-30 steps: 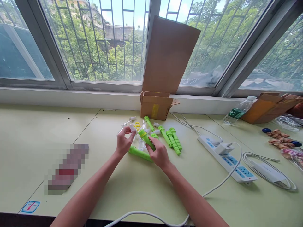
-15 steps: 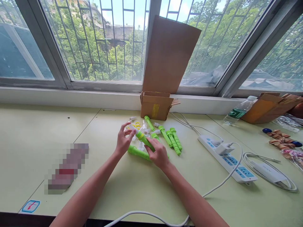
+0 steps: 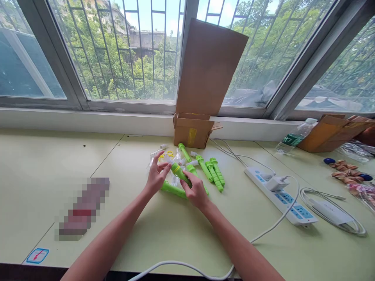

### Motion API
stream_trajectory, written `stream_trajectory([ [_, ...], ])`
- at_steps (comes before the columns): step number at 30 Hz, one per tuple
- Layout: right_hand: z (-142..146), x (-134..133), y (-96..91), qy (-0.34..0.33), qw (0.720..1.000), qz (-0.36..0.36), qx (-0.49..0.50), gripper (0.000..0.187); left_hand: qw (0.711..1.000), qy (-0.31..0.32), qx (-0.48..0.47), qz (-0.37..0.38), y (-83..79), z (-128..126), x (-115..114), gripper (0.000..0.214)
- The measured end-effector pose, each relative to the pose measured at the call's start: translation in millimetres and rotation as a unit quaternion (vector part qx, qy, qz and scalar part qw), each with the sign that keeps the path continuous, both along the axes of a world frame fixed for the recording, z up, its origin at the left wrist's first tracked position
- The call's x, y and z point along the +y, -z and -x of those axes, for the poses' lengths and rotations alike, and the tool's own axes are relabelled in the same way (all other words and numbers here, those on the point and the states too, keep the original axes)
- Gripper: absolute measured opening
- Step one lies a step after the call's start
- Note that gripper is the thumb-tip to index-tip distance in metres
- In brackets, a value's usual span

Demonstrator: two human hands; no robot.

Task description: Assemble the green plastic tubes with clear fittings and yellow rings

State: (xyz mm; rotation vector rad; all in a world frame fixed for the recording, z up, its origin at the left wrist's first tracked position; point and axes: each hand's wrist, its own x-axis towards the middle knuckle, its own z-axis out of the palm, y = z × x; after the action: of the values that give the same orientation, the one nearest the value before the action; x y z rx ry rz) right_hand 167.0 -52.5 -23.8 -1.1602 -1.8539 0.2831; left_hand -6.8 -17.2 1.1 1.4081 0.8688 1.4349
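Note:
A green plastic tube (image 3: 181,174) with a yellow ring near its upper end lies tilted in my right hand (image 3: 197,192), whose fingers are wrapped round its lower part. My left hand (image 3: 156,175) pinches at the tube's upper end, where a whitish translucent piece (image 3: 167,159) shows between thumb and fingers. How that piece sits on the tube is partly hidden. Beneath my hands lies another green tube (image 3: 173,190). Several green tubes (image 3: 217,171) rest to the right, with small white caps (image 3: 193,154), yellow rings (image 3: 170,153) and clear plastic parts (image 3: 175,180) around my fingers.
Behind the parts stands a cardboard box (image 3: 191,134) with a tall flap raised against the window. To the right are a white power strip (image 3: 281,195), a coiled cable with a charger (image 3: 332,210) and a water bottle (image 3: 295,136). A white cable (image 3: 181,263) crosses the front edge.
My left hand has shifted slightly right and down, with its fingers closer to the yellow ring. My right hand keeps its hold on the green tube, almost in place.

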Motion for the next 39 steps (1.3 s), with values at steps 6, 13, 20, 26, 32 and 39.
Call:
stream_trajectory([
  [6, 0.4, 0.0, -0.5, 0.001, 1.0, -0.002, 0.007, 0.03, 0.999, 0.031, -0.021, 0.007, -1.3, -0.6, -0.1, 0.062],
  [13, 1.3, -0.7, -1.9, 0.002, 1.0, 0.002, 0.008, 0.029, 0.999, 0.033, -0.022, -0.007, 0.2, -0.7, 2.6, 0.056],
  [20, 2.9, -2.2, -4.7, -0.002, 1.0, 0.002, 0.013, 0.028, 0.999, -0.019, 0.003, -0.04, 2.7, 0.9, 4.9, 0.044],
  [26, 3.1, -1.4, -3.9, 0.0, 1.0, 0.004, 0.018, 0.029, 0.94, -0.266, 0.187, -0.107, 13.6, 20.7, 21.2, 0.025],
  [32, 3.3, -2.0, -4.1, 0.003, 1.0, 0.009, 0.014, 0.029, 0.808, -0.354, 0.462, -0.084, 30.9, 40.2, 39.2, 0.034],
  [39, 2.3, -0.5, -2.5, 0.004, 1.0, 0.008, 0.004, 0.03, 0.752, -0.297, 0.588, -0.017, 31.6, 46.2, 40.7, 0.034],
])
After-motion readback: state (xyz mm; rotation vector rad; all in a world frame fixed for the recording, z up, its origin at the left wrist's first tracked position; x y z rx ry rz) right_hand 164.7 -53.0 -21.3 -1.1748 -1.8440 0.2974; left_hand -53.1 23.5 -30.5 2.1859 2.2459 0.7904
